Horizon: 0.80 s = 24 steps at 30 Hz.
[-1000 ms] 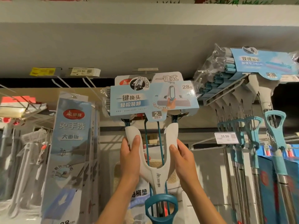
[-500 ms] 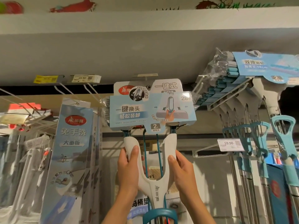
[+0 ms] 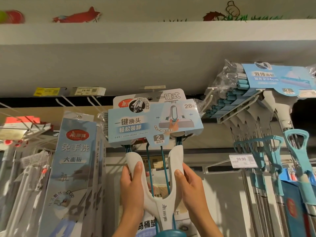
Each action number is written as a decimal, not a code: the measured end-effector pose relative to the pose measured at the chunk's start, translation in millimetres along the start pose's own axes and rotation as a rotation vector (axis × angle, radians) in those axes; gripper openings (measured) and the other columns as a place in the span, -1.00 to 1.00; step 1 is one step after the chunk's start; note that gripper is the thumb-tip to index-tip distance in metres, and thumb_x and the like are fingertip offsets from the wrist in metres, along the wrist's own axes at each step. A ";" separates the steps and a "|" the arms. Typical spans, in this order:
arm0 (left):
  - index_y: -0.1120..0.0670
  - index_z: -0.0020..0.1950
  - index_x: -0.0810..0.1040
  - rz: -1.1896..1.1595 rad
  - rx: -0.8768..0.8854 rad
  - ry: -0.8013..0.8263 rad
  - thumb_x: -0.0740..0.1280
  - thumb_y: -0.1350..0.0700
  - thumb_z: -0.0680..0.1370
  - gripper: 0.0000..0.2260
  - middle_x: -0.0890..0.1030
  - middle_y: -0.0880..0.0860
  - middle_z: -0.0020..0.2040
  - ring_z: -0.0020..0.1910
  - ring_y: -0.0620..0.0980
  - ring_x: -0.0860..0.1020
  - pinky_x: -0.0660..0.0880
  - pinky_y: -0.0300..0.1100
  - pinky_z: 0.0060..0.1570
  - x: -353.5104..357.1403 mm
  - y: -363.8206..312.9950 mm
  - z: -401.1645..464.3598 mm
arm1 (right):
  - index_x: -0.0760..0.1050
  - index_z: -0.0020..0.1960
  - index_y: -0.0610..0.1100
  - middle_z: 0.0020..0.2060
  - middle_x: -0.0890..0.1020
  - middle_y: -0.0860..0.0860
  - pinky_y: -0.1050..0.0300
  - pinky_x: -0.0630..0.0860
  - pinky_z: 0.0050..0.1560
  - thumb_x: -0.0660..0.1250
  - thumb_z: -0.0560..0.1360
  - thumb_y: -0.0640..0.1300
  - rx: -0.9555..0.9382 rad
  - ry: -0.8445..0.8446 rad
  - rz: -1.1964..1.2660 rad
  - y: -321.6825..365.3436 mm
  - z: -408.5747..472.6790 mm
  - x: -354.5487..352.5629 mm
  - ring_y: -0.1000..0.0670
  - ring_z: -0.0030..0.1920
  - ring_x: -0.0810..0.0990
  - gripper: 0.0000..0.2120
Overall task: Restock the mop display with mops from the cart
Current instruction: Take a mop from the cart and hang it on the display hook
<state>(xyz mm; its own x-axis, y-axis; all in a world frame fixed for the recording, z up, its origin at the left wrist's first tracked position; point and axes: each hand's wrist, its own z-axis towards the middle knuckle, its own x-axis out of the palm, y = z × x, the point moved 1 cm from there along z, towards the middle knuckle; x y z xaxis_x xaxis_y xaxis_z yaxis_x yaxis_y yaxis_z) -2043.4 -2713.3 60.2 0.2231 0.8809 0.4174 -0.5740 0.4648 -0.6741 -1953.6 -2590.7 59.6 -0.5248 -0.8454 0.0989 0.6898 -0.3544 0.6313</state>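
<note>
I hold a sponge mop (image 3: pixel 159 202) upright in front of the display, by its white Y-shaped fork. My left hand (image 3: pixel 132 189) grips the left prong and my right hand (image 3: pixel 190 187) grips the right prong. The mop's light-blue header card (image 3: pixel 153 122) with a hole at its top is raised near a white display hook (image 3: pixel 153 87) under the shelf edge. Whether the card hangs on the hook is not visible. The teal handle ring shows at the bottom edge.
A row of teal-handled mops (image 3: pixel 266 151) hangs on a rack to the right, with a 59.90 price tag (image 3: pixel 242 159). A tall blue mop box (image 3: pixel 73 168) hangs on the left. Bare white hooks (image 3: pixel 68 101) and shelf price labels (image 3: pixel 87 91) sit upper left.
The view has tilted upward, so the mop and the display sit lower in the frame. Both hands keep their grip on the fork prongs.
</note>
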 end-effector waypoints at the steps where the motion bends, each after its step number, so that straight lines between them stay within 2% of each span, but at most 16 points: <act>1: -0.13 0.04 0.52 0.004 -0.002 0.007 0.28 -0.10 0.63 -0.91 0.65 -0.17 -0.26 -0.35 -0.20 0.63 0.47 -0.38 -0.51 1.0 -2.0 1.4 | 0.64 0.07 0.10 -0.14 0.72 0.02 0.14 0.63 -0.25 0.23 0.64 -0.18 -0.007 -0.005 -0.002 1.3 1.9 0.1 -0.01 -0.17 0.69 -0.74; 4: -0.15 0.05 0.51 0.018 0.003 0.028 0.28 -0.13 0.63 -0.91 0.65 -0.18 -0.24 -0.32 -0.20 0.64 0.49 -0.35 -0.49 2.3 -5.4 2.5 | 0.63 0.10 0.11 -0.11 0.72 0.04 0.21 0.59 -0.24 0.23 0.65 -0.18 -0.002 -0.017 0.010 2.4 3.2 -0.5 0.02 -0.15 0.70 -0.74; 7: -0.14 0.03 0.52 -0.002 -0.005 0.052 0.28 -0.12 0.63 -0.91 0.65 -0.14 -0.26 -0.38 -0.14 0.63 0.55 -0.23 -0.45 2.0 -3.2 -2.7 | 0.66 0.02 0.16 -0.15 0.71 0.00 0.17 0.61 -0.25 0.23 0.65 -0.16 -0.014 -0.031 0.018 -2.2 -2.1 -3.9 -0.04 -0.17 0.69 -0.71; 12: -0.20 -0.04 0.53 -0.039 -0.007 0.093 0.28 -0.10 0.63 -0.92 0.65 -0.10 -0.27 -0.40 -0.08 0.63 0.59 -0.13 -0.41 1.5 -0.5 -12.0 | 0.64 0.11 0.13 -0.11 0.71 -0.02 0.09 0.65 -0.21 0.23 0.66 -0.18 -0.043 -0.058 0.050 -9.0 -11.7 -8.3 -0.07 -0.11 0.70 -0.72; 15: -0.11 0.08 0.51 -0.029 0.007 0.107 0.27 -0.10 0.63 -0.89 0.65 -0.10 -0.26 -0.35 -0.10 0.65 0.54 -0.27 -0.43 1.8 2.8 -15.2 | 0.67 0.06 0.18 -0.11 0.71 -0.01 0.13 0.63 -0.21 0.22 0.66 -0.22 -0.059 -0.076 0.061 -7.3 -17.8 -11.0 -0.01 -0.12 0.69 -0.64; 18: -0.11 0.13 0.52 -0.056 -0.020 0.142 0.29 -0.11 0.62 -0.86 0.64 -0.08 -0.26 -0.35 -0.09 0.64 0.53 -0.28 -0.42 2.8 4.4 -23.4 | 0.67 0.08 0.18 -0.08 0.72 0.00 0.13 0.63 -0.20 0.22 0.65 -0.24 -0.063 -0.098 0.069 -5.1 -26.9 -16.4 -0.05 -0.08 0.69 -0.64; 20: -0.12 0.07 0.54 -0.081 -0.022 0.156 0.31 -0.12 0.59 -0.87 0.63 -0.06 -0.28 -0.38 -0.09 0.63 0.53 -0.27 -0.42 3.3 2.8 -30.3 | 0.67 0.07 0.23 -0.08 0.72 -0.03 0.06 0.66 -0.17 0.22 0.65 -0.24 -0.073 -0.102 0.062 -3.5 -33.7 -19.6 -0.10 -0.07 0.69 -0.60; 22: -0.24 -0.08 0.54 -0.090 -0.010 0.165 0.32 -0.14 0.56 -0.95 0.63 -0.08 -0.30 -0.40 -0.14 0.62 0.50 -0.32 -0.46 5.5 -1.9 -36.9 | 0.66 0.09 0.23 -0.08 0.72 -0.05 0.02 0.66 -0.15 0.22 0.65 -0.24 -0.093 -0.121 0.051 -0.8 -38.6 -23.1 -0.11 -0.08 0.69 -0.60; 24: -0.30 -0.19 0.52 -0.098 0.001 0.181 0.31 -0.13 0.58 -0.86 0.63 -0.09 -0.30 -0.42 -0.15 0.61 0.50 -0.33 -0.48 9.2 -8.1 -41.0 | 0.65 0.14 0.20 -0.06 0.72 -0.06 0.04 0.65 -0.15 0.21 0.65 -0.24 -0.109 -0.140 0.059 4.0 -40.4 -26.1 -0.11 -0.08 0.69 -0.62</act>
<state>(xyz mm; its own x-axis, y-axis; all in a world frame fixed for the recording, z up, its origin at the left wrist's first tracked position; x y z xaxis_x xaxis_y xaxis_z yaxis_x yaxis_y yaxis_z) -2004.4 -2705.4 44.5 0.4160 0.8330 0.3647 -0.5433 0.5493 -0.6350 -1917.0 -2586.2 28.5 -0.5409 -0.8049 0.2438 0.7674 -0.3537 0.5347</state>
